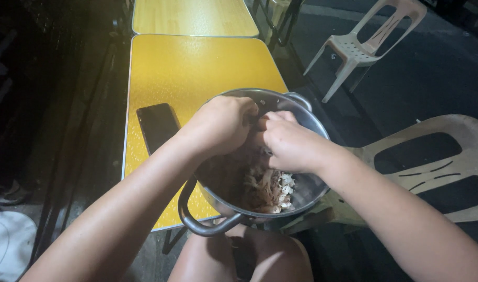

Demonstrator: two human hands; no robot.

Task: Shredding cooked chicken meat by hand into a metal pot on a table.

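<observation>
A steel pot with two loop handles rests tilted against the near edge of a yellow table, above my knees. Shredded pale and brownish meat lies at its bottom. My left hand and my right hand are both over the pot's mouth, fingers bunched together and meeting at its centre, pinching a small piece of the meat between them. The piece itself is mostly hidden by my fingers.
A black phone lies face up on the yellow table, left of the pot. A second yellow table stands beyond. A white plastic chair stands far right, a beige chair close right. A white round object lies bottom left.
</observation>
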